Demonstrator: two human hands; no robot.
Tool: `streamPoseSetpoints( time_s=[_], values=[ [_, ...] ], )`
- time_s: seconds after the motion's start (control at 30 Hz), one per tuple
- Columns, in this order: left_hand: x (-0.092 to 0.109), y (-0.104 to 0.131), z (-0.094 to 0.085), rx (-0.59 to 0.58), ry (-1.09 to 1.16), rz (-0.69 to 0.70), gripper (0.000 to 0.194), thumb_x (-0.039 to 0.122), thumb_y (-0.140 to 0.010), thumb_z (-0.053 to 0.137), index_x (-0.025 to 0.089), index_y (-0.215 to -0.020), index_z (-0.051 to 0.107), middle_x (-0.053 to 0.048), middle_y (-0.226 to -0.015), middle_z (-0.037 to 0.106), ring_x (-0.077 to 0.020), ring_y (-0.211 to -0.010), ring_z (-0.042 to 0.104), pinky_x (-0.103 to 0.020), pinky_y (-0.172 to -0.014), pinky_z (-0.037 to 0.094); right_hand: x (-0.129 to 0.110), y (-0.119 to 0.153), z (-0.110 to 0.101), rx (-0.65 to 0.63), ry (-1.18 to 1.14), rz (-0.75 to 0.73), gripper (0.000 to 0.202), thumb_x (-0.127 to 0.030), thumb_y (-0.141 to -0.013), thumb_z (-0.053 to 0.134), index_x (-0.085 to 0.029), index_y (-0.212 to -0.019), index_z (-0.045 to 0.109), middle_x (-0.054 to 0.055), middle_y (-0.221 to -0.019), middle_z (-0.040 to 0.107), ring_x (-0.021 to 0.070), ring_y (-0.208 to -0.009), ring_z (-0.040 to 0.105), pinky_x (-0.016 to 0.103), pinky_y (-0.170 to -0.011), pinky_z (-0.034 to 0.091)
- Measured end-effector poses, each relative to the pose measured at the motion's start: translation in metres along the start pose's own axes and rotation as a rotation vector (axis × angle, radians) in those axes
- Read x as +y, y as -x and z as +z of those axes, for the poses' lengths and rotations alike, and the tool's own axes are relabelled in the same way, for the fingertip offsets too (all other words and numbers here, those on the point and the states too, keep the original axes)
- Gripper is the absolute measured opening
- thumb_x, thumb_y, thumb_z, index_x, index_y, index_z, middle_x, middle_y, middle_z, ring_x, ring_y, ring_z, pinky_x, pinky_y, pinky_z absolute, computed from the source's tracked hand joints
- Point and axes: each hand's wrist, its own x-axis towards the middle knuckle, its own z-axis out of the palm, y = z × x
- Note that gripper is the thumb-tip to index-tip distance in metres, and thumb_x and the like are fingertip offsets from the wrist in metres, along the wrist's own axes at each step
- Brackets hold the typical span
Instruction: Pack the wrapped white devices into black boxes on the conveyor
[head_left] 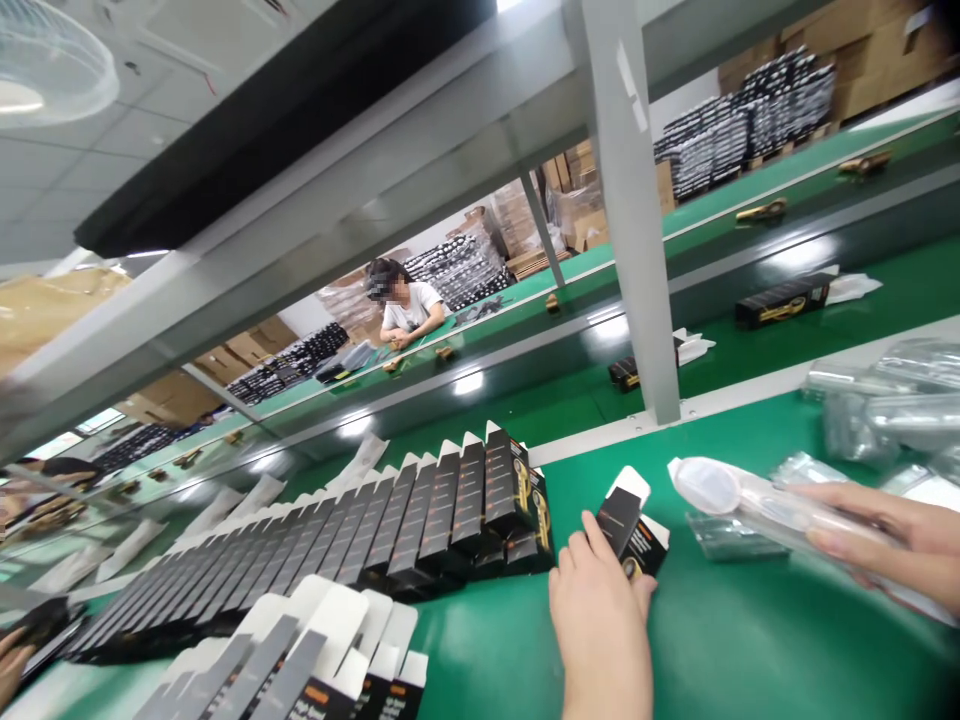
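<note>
My left hand (600, 610) is closed around a small black carton (621, 515) with its white end flaps standing open. At the right my right hand (892, 525) grips a long translucent plastic package (765, 505), broad and rounded at its left end; its contents are blurred. That rounded end points toward the carton, apart from it. Under and behind the package lie clear plastic packs (735, 535) on the green tabletop (720, 650). Left of my left hand stands a long row of black cartons (450, 510) with raised white flaps.
More flapped cartons (300, 660) stand at the front left. A grey post (634, 220) rises from the table's far edge. Beyond it, a conveyor belt (540, 350) carries gold-coloured parts. Another person (409, 305) sits across the line. Someone else's hand (11, 665) shows at far left.
</note>
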Motion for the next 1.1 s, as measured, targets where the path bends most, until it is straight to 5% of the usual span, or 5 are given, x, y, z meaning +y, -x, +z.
streamPoseSetpoints(
  time_s=[0.27,0.4,0.63,0.9,1.1],
  values=[
    [-0.020,0.014,0.002,0.023,0.113,0.127,0.045,0.030,-0.086,0.057,0.024,-0.130,0.049,-0.008,-0.114,0.059,-0.0235,-0.101,0.061,-0.033,-0.085,0.050,-0.014,0.000,-0.011,-0.292,-0.411,0.327,0.054,-0.064,-0.075,0.062,-0.032,-0.118,0.056,0.000,-0.077,0.061,0.0133,-0.062,0.053,0.019,-0.045,0.037],
    [-0.039,0.019,0.016,0.157,0.296,0.271,0.040,0.031,-0.089,0.050,0.024,-0.128,0.047,-0.006,-0.110,0.062,-0.0186,-0.096,0.063,-0.024,-0.079,0.051,-0.052,0.007,-0.003,-0.484,-0.592,0.221,0.037,-0.055,-0.081,0.061,-0.026,-0.104,0.063,0.000,-0.081,0.057,0.0070,-0.059,0.044,0.015,-0.043,0.025],
    [-0.051,0.027,0.044,0.602,0.297,0.575,0.065,0.070,-0.086,0.024,0.020,-0.120,0.047,-0.009,-0.095,0.068,-0.0202,-0.086,0.067,-0.029,-0.072,0.055,-0.066,0.007,-0.008,-0.486,-0.247,0.069,0.046,-0.062,-0.066,0.061,-0.020,-0.083,0.070,-0.004,-0.059,0.049,0.0026,-0.042,0.029,0.020,-0.041,0.012],
    [-0.036,0.032,0.034,0.705,0.252,0.794,0.067,0.069,-0.087,0.022,0.016,-0.113,0.054,-0.008,-0.084,0.069,-0.0189,-0.075,0.067,-0.031,-0.074,0.052,-0.082,0.021,0.003,-0.629,0.020,-0.020,0.025,-0.029,-0.074,0.062,-0.028,-0.098,0.068,-0.003,-0.093,0.070,0.0211,-0.089,0.062,0.025,-0.072,0.041],
    [-0.022,0.033,0.044,0.782,0.309,0.802,0.062,0.060,-0.092,0.017,0.015,-0.108,0.058,-0.009,-0.082,0.069,-0.0196,-0.072,0.065,-0.033,-0.071,0.049,-0.060,0.039,0.035,-0.507,0.156,-0.126,0.010,-0.022,-0.079,0.054,-0.026,-0.083,0.062,-0.004,-0.082,0.065,0.0171,-0.078,0.061,0.024,-0.065,0.043]
  ],
)
